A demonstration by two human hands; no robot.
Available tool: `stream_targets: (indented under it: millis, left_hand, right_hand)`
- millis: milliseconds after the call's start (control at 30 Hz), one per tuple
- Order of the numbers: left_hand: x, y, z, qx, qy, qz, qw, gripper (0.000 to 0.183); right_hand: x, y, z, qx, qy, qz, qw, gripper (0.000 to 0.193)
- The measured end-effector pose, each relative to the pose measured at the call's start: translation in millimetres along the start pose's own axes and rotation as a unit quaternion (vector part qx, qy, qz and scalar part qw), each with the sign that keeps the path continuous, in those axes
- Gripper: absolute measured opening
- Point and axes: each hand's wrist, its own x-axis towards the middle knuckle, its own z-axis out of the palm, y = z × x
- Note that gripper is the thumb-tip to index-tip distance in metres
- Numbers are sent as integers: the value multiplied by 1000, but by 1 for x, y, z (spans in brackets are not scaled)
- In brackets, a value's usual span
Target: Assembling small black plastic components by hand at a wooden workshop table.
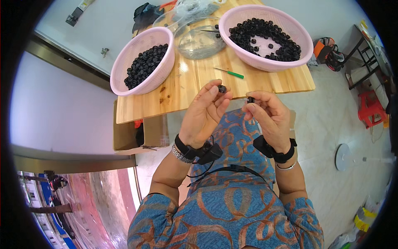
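Just off the table's front edge, my left hand (208, 103) is closed, pinching a small round black plastic part (222, 89) between thumb and fingers. A little to its right, my right hand (269, 111) grips another small black part (250, 100) at its fingertips; the two parts are apart. Beyond my hands a thin screwdriver with a green handle (235, 74) lies on the wooden table (195, 83). Many similar black parts (146, 66) fill a pink basket (119, 74) at the left. A second pink basket (271, 63) at the right holds more black parts (286, 45).
Clear plastic covers (199, 43) sit between the baskets, with plastic bags (195, 8) behind them. An open cardboard box (124, 145) is below the table at the left. On the right stand a red stool (371, 108) and a dark-framed table (365, 54).
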Motion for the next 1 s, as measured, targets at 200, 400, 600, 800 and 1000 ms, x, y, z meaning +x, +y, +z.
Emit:
stream_targets:
  millis: [200, 400, 600, 800, 1000]
  left_hand:
    - [0, -3, -4, 8, -13, -3, 1000, 22]
    - [5, -9, -7, -8, -28, -21, 999, 17]
    - [-1, -14, 4, 41, -28, 9, 999, 27]
    - [-4, -17, 9, 138, -57, 32, 988, 28]
    - [-6, -16, 8, 184, -56, 40, 980, 29]
  right_hand:
    - [-1, 3, 1, 2, 21, -1, 1000, 23]
    - [7, 5, 5, -140, 46, -84, 986, 19]
    - [8, 2, 5, -199, 38, -131, 971, 19]
    - [7, -2, 2, -191, 31, -104, 976, 19]
    - [6, -6, -1, -262, 12, -156, 952, 19]
